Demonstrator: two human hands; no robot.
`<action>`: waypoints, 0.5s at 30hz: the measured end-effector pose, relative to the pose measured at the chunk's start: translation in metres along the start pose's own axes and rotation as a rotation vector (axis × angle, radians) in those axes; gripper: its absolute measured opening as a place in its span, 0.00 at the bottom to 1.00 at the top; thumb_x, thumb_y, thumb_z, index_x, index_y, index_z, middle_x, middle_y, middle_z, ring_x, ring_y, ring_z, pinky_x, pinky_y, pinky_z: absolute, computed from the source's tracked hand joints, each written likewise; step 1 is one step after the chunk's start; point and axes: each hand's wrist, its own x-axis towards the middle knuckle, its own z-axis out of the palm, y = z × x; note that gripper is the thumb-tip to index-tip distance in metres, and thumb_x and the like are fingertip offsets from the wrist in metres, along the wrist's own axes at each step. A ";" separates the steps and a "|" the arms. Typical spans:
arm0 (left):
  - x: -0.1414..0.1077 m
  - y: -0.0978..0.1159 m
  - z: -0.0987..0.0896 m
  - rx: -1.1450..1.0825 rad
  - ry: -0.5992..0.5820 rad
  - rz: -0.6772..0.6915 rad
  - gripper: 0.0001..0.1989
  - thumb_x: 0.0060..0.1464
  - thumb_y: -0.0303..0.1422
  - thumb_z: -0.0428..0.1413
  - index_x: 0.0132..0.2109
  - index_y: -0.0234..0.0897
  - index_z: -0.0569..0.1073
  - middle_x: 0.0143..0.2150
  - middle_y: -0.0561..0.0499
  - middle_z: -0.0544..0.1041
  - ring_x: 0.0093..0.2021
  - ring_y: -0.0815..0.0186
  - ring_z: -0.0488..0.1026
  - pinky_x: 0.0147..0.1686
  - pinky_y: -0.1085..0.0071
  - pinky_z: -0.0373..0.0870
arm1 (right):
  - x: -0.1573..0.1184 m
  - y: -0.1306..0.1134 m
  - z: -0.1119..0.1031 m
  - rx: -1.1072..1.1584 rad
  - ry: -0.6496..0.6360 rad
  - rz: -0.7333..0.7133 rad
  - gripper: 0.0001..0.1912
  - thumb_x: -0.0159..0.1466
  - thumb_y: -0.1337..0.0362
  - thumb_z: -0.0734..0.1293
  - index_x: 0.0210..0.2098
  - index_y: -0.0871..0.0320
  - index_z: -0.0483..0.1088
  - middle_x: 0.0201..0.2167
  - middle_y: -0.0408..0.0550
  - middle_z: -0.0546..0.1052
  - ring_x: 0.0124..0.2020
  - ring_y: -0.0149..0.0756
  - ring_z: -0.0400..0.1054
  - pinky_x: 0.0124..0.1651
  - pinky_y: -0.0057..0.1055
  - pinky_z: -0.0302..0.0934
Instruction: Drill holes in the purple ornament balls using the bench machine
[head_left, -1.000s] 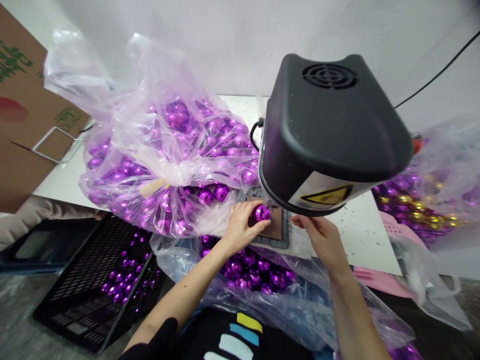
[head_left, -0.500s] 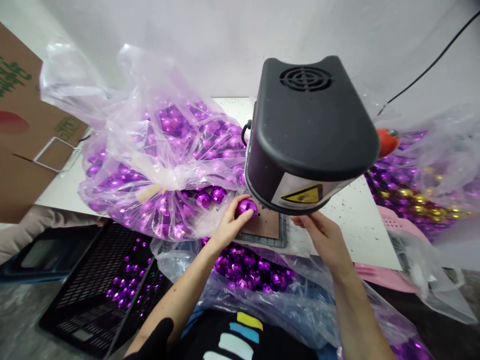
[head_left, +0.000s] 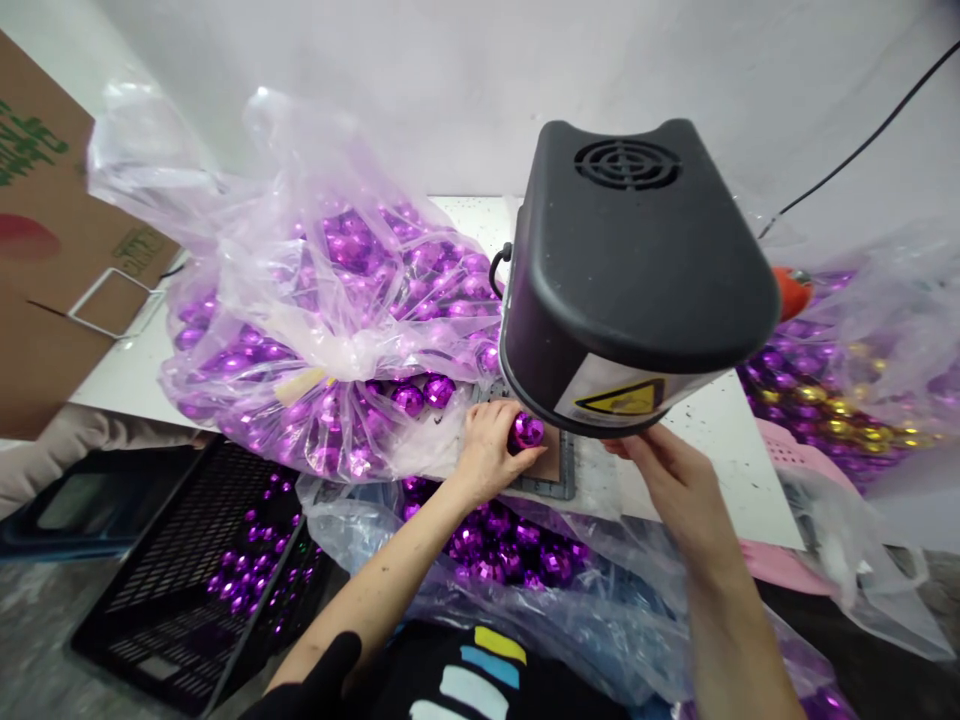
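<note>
White table [head_left: 739, 450] against pale wall [head_left: 420, 80], left fingers [head_left: 519, 432] gripping purple ball [head_left: 529, 429], right fingers' [head_left: 626, 446] grip unclear

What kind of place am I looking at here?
Probably a small workshop or packing area: a black machine with a warning label over the worktable, a big clear bag of purple mirrored balls, and a cardboard box.

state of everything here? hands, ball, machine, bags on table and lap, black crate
left hand: closed around the ball
purple ball: held, faceted side showing
right hand: fingertips partly hidden by the machine
black machine: upright, on or off not visible
table bag: bunched up, balls inside
lap bag: open, balls showing
black crate: open-topped, small purple balls inside
</note>
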 end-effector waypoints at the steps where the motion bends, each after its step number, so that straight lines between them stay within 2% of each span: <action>1: 0.000 -0.001 0.003 -0.012 0.011 -0.011 0.22 0.53 0.36 0.66 0.54 0.41 0.73 0.52 0.44 0.78 0.55 0.49 0.72 0.62 0.47 0.62 | 0.001 -0.010 -0.005 0.004 0.044 -0.012 0.22 0.63 0.44 0.67 0.43 0.56 0.77 0.35 0.48 0.79 0.37 0.33 0.75 0.44 0.32 0.72; 4: -0.001 -0.005 0.008 -0.066 0.020 -0.027 0.23 0.53 0.36 0.66 0.55 0.40 0.73 0.53 0.43 0.77 0.58 0.49 0.71 0.66 0.44 0.56 | 0.009 -0.052 -0.018 0.069 0.256 -0.121 0.19 0.65 0.49 0.67 0.47 0.54 0.77 0.35 0.47 0.78 0.36 0.30 0.73 0.42 0.29 0.71; 5: -0.001 -0.006 0.009 -0.081 0.009 -0.025 0.22 0.54 0.37 0.65 0.55 0.40 0.73 0.54 0.42 0.77 0.59 0.48 0.70 0.67 0.42 0.54 | 0.013 -0.067 -0.021 0.128 0.347 -0.210 0.19 0.66 0.50 0.66 0.49 0.55 0.76 0.34 0.47 0.78 0.33 0.29 0.72 0.40 0.29 0.70; 7: -0.003 -0.008 0.009 -0.097 -0.023 -0.011 0.20 0.56 0.37 0.63 0.55 0.41 0.72 0.55 0.42 0.76 0.61 0.49 0.69 0.69 0.41 0.50 | 0.022 -0.097 -0.023 0.207 0.438 -0.409 0.23 0.68 0.48 0.63 0.52 0.56 0.75 0.35 0.48 0.77 0.31 0.26 0.70 0.36 0.28 0.68; 10: -0.004 -0.009 0.007 -0.108 -0.049 0.002 0.22 0.59 0.38 0.61 0.59 0.41 0.70 0.55 0.42 0.76 0.62 0.50 0.69 0.71 0.42 0.47 | 0.036 -0.130 -0.020 0.128 0.398 -0.582 0.26 0.70 0.45 0.60 0.53 0.57 0.75 0.35 0.47 0.76 0.31 0.24 0.68 0.34 0.26 0.64; 13: -0.004 -0.008 0.006 -0.132 -0.069 0.007 0.21 0.60 0.39 0.60 0.58 0.41 0.71 0.57 0.42 0.75 0.63 0.50 0.68 0.70 0.43 0.51 | 0.047 -0.145 -0.017 -0.021 0.316 -0.572 0.22 0.68 0.47 0.63 0.39 0.60 0.77 0.25 0.42 0.70 0.25 0.21 0.62 0.28 0.23 0.56; 15: -0.003 -0.007 0.006 -0.150 -0.073 0.011 0.21 0.60 0.39 0.60 0.58 0.40 0.71 0.58 0.41 0.74 0.63 0.50 0.67 0.70 0.44 0.53 | 0.051 -0.148 -0.015 -0.084 0.322 -0.557 0.21 0.67 0.49 0.65 0.32 0.61 0.74 0.20 0.39 0.63 0.22 0.19 0.56 0.26 0.22 0.49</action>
